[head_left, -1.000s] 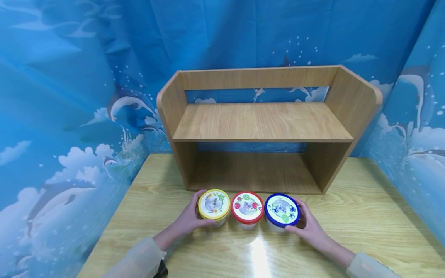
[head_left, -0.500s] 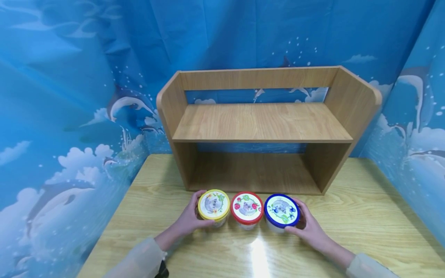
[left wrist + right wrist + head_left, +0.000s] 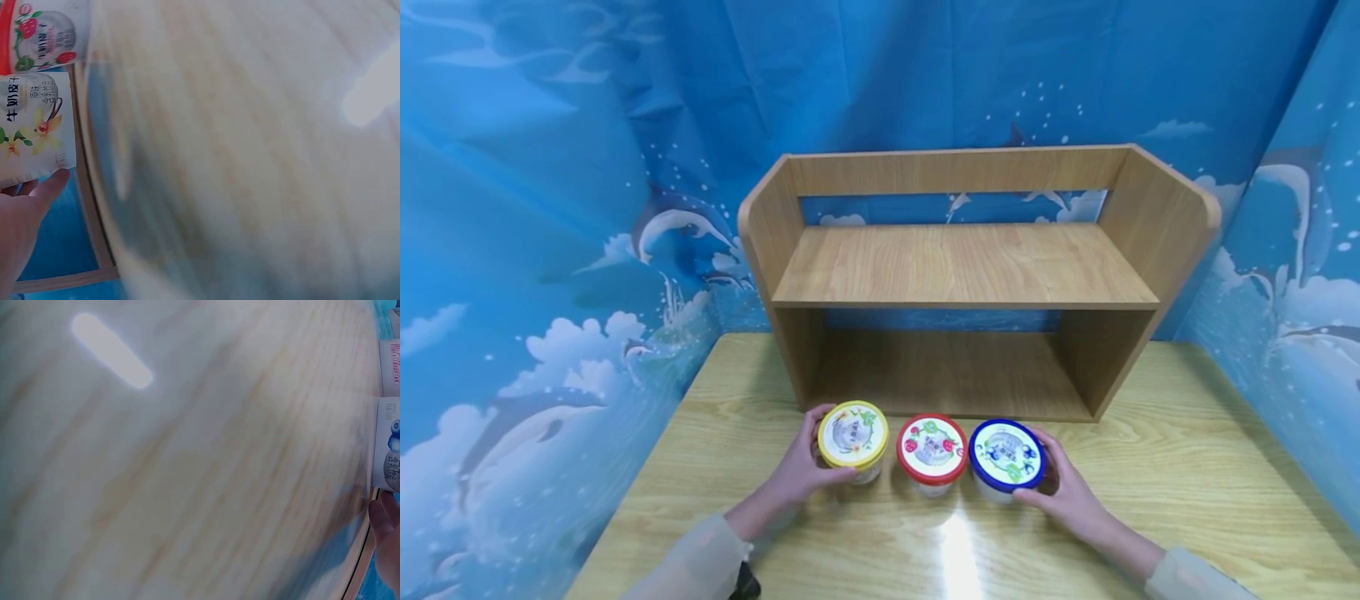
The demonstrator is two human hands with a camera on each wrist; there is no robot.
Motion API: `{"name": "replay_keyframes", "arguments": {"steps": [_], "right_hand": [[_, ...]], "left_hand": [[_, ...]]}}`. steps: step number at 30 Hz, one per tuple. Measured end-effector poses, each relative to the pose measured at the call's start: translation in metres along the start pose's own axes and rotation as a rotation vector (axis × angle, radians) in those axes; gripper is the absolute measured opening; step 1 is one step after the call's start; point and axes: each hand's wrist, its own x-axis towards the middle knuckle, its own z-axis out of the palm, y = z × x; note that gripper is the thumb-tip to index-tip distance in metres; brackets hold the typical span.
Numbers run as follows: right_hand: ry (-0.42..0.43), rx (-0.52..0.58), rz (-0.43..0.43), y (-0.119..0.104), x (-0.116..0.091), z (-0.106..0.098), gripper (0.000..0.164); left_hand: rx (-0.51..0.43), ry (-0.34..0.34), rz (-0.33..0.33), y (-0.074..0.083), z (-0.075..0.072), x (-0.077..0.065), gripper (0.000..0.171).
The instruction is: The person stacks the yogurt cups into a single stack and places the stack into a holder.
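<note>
Three round lidded tubs stand in a row in front of the wooden shelf. My left hand [image 3: 805, 462] grips the yellow-lidded tub [image 3: 853, 433] from its left side, thumb at the front. In the left wrist view, this yellow-lidded tub [image 3: 37, 128] shows a vanilla-flower print. My right hand [image 3: 1067, 487] curls round the blue-lidded tub [image 3: 1007, 455] from the right; its side [image 3: 389, 447] carries a blueberry print. Between them sits the red-lidded tub [image 3: 932, 450] with strawberries on its lid, touched by neither hand. A small gap separates it from the yellow-lidded one.
A two-tier wooden shelf [image 3: 966, 262] stands at the back of the wood-grain table [image 3: 1195, 467]. Its front edge lies just behind the tubs. Blue sea-print cloth [image 3: 550, 250] hangs behind and on both sides. A bright light reflection shows on the tabletop.
My left hand has shifted slightly left and back with the yellow-lidded tub, widening its gap to the red-lidded one. My right hand and the other tubs stay nearly where they were.
</note>
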Motion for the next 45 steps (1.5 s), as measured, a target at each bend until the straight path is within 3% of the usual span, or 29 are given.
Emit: {"name": "replay_keyframes", "arguments": {"steps": [11,20,32,41,45], "right_hand": [[-0.012,0.005,0.026,0.002,0.002,0.000,0.084],[-0.014,0.000,0.021,0.003,0.001,0.000,0.083],[-0.009,0.026,-0.010,-0.002,-0.001,0.001,0.084],[-0.016,0.031,0.013,0.000,0.001,-0.002,0.083],[-0.020,0.032,0.022,0.001,0.003,-0.004,0.081]], "left_hand": [[0.011,-0.014,0.110,0.030,-0.012,0.011,0.092],[-0.012,-0.100,0.222,0.060,-0.005,0.035,0.092],[-0.030,-0.276,0.216,0.083,0.033,0.063,0.090],[0.120,-0.355,0.170,0.094,0.064,0.079,0.087],[0.073,-0.419,0.160,0.096,0.081,0.086,0.085]]}}
